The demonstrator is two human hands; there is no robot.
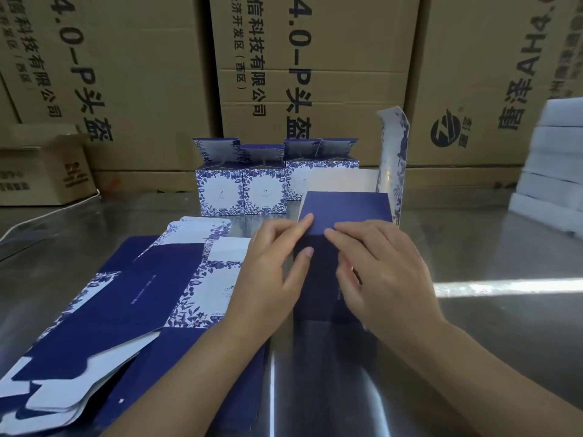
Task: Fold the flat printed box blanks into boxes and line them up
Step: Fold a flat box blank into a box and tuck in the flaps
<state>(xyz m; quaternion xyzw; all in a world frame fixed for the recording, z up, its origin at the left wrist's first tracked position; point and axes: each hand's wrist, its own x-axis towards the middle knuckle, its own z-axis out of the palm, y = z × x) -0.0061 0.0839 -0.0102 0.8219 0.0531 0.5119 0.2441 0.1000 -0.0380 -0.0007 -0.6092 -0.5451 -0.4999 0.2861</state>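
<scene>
A half-formed blue-and-white box [344, 206] stands in the middle of the metal table [489, 326], its dark blue flap folded toward me and one flowered flap sticking up at the right. My left hand [274, 272] holds its left side, forefinger on the blue flap and thumb on the front panel. My right hand [378, 269] presses down on the flap with its fingers, thumb against the front. A stack of flat printed blanks [132, 298] lies fanned out at the left. Three folded boxes [243, 190] stand in a row behind, top flaps open.
Large brown shipping cartons [315, 74] form a wall along the table's back edge. A smaller open carton [41, 165] sits at the back left. White foam blocks [555, 165] are stacked at the right edge.
</scene>
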